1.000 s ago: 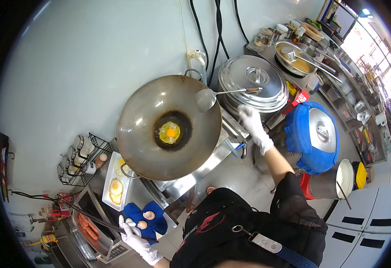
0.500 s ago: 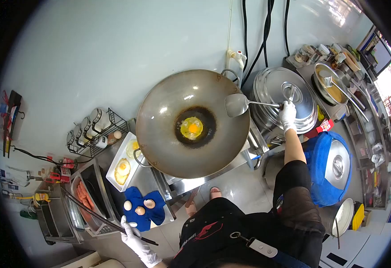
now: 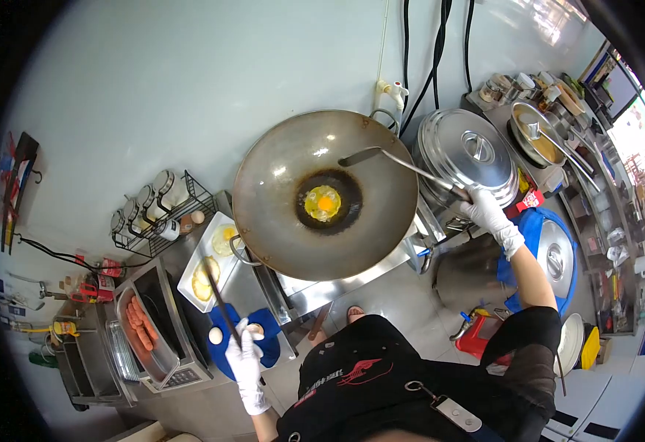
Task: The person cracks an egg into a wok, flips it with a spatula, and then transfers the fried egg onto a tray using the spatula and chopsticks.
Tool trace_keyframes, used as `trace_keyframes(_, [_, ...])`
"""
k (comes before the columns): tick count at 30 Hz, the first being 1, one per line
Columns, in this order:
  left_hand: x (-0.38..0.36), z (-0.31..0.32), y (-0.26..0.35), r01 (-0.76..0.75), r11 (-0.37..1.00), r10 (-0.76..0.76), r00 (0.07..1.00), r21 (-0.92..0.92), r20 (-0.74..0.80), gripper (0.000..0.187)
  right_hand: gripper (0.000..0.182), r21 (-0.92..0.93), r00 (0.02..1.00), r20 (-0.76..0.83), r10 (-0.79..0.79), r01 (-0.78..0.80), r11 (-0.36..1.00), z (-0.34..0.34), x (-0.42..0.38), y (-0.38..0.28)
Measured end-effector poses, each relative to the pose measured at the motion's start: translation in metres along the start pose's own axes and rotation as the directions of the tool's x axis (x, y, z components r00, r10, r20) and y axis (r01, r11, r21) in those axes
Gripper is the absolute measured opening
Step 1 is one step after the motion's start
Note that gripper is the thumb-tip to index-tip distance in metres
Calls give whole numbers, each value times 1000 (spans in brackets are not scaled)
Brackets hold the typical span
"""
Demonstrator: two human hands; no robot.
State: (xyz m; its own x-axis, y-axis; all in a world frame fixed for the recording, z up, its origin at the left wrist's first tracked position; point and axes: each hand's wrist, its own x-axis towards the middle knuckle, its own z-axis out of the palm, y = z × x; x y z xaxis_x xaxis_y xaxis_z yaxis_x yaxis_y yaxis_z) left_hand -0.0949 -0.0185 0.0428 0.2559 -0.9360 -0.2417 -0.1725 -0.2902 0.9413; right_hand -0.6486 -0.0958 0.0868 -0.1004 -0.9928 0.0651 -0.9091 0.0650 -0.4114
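Observation:
In my gloved left hand (image 3: 246, 368) are long dark chopsticks (image 3: 222, 303), closed in the fingers and slanting up over the white tray (image 3: 187, 286) with fried eggs (image 3: 205, 277). Below the hand lies a blue cloth (image 3: 221, 361) with eggshell (image 3: 255, 331) on it and an egg (image 3: 216, 335) at its edge. My gloved right hand (image 3: 490, 215) grips a wok spatula (image 3: 420, 170) by the end of its handle. The spatula's blade hangs over the upper right of the wok (image 3: 271, 221), apart from the egg (image 3: 323, 204) frying at the bottom.
Right of the wok stands a large lidded steel pot (image 3: 451, 140). A blue-wrapped pot (image 3: 573, 254) is beyond my right forearm. On the left are a wire rack of jars (image 3: 149, 214) and a container of sausages (image 3: 140, 324). A bowl with a ladle (image 3: 536, 140) sits at the upper right.
My left hand has moved right and up, swinging the chopsticks over the tray. The right hand has come down toward me, and the spatula blade has shifted left and turned nearly edge-on.

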Motion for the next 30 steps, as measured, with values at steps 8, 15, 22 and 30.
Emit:
trace_keyframes(8, [5,-26,2,-52,998,47,992,37,117,29,38,416,834,509,210,-453,789,5,1,-105])
trace_keyframes(15, [11,-63,-12,-56,998,56,998,-3,-38,25,36,455,763,586,271,-587,669,25,16,-128])
trace_keyframes(22, [15,-72,-19,-57,997,54,997,-53,-60,25,32,452,803,524,282,-544,707,27,14,-137])
trace_keyframes(30, [21,-78,-16,-76,996,75,997,-53,-28,26,30,406,851,418,318,-488,773,27,3,-140])
